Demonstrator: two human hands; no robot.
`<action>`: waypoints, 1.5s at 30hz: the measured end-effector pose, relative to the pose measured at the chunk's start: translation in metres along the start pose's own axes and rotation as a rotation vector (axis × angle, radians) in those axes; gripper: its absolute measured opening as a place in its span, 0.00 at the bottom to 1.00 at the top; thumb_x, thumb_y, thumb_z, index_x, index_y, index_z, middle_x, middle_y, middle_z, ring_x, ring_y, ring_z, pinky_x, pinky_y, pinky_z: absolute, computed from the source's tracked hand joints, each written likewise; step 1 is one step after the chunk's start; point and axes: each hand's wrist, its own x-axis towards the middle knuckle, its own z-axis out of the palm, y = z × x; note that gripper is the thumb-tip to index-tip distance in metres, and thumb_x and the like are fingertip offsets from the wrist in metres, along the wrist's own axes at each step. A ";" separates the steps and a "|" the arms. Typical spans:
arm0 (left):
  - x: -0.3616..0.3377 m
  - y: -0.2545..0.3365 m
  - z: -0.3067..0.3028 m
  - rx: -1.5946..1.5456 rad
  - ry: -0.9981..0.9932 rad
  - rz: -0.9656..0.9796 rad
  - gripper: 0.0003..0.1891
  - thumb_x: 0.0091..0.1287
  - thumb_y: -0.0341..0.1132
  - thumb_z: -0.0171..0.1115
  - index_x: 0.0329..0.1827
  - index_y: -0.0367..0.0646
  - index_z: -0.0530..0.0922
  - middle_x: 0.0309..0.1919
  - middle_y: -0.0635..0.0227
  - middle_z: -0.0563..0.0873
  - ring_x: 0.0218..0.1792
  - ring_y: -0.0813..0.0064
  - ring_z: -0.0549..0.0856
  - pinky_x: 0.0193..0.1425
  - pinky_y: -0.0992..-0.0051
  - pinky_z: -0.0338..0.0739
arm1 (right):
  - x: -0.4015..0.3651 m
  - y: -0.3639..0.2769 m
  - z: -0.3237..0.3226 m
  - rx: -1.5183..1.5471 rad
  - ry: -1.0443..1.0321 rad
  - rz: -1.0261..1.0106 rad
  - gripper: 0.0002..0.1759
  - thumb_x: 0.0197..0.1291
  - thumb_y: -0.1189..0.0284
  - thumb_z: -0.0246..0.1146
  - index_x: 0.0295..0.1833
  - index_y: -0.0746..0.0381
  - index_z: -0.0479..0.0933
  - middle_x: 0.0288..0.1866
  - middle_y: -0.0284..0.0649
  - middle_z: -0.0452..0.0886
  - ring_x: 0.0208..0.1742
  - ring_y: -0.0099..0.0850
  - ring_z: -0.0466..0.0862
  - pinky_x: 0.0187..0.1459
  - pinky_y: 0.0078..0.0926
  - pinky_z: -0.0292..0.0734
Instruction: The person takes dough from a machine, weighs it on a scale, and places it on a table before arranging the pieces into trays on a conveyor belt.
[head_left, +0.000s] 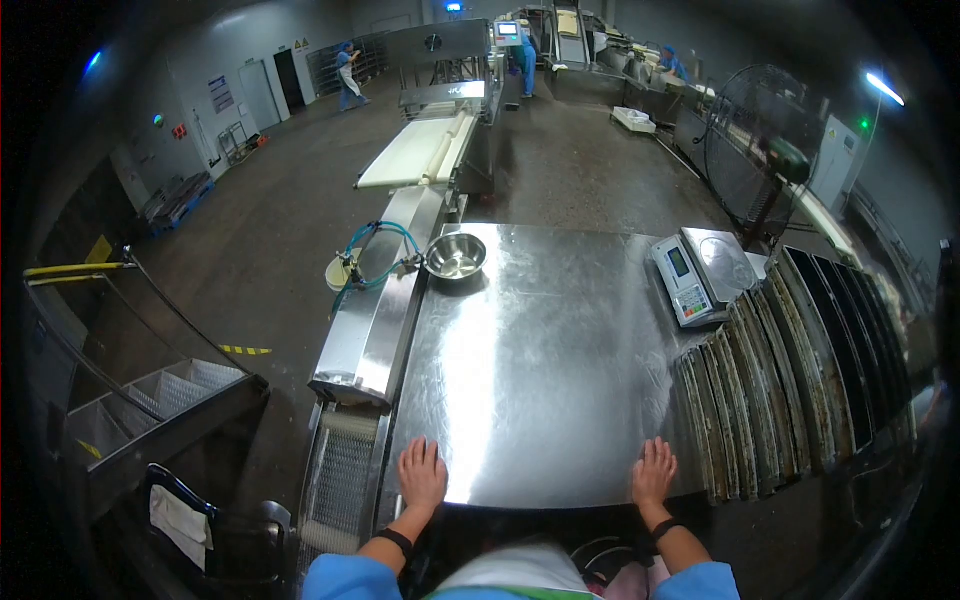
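My left hand [422, 474] lies flat on the near left corner of a steel table [560, 370], fingers stretched forward and holding nothing. Near the table's right front edge, my right hand [654, 472] also rests flat with its fingers out, close to a row of dark baking trays [770, 390] standing on edge. A steel bowl [456, 257] sits at the table's far left corner. At the far right stands a digital scale [702, 275] with a keypad and a metal pan.
Left of the table runs a conveyor with a steel cover [375, 310], a mesh belt [338, 470] and a blue-green hose [384, 228]. Metal steps [165, 395] and a chair [215, 530] stand left. A large fan [760, 150] is at right. Several co-workers in blue are far back.
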 end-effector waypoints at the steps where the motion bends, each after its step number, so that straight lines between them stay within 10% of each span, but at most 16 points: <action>1: 0.000 0.000 0.001 0.006 0.002 -0.002 0.20 0.60 0.39 0.47 0.55 0.43 0.68 0.60 0.59 0.65 0.63 0.61 0.60 0.66 0.60 0.49 | 0.000 0.000 0.000 0.000 -0.001 0.000 0.26 0.55 0.68 0.50 0.61 0.61 0.62 0.65 0.44 0.57 0.67 0.43 0.53 0.65 0.46 0.44; 39: -0.011 0.003 0.006 -0.096 -0.016 -0.062 0.21 0.59 0.41 0.51 0.56 0.46 0.69 0.60 0.60 0.66 0.63 0.62 0.62 0.65 0.61 0.52 | 0.011 -0.003 -0.006 0.014 -0.209 0.048 0.30 0.58 0.68 0.51 0.66 0.60 0.54 0.70 0.44 0.47 0.70 0.42 0.46 0.66 0.47 0.39; 45: -0.014 0.016 -0.019 -0.301 -0.151 -0.113 0.19 0.59 0.40 0.52 0.53 0.45 0.70 0.58 0.58 0.69 0.61 0.61 0.64 0.64 0.61 0.55 | 0.059 -0.026 0.025 0.006 -0.249 -0.261 0.33 0.58 0.59 0.51 0.67 0.61 0.52 0.70 0.45 0.47 0.70 0.42 0.46 0.65 0.49 0.38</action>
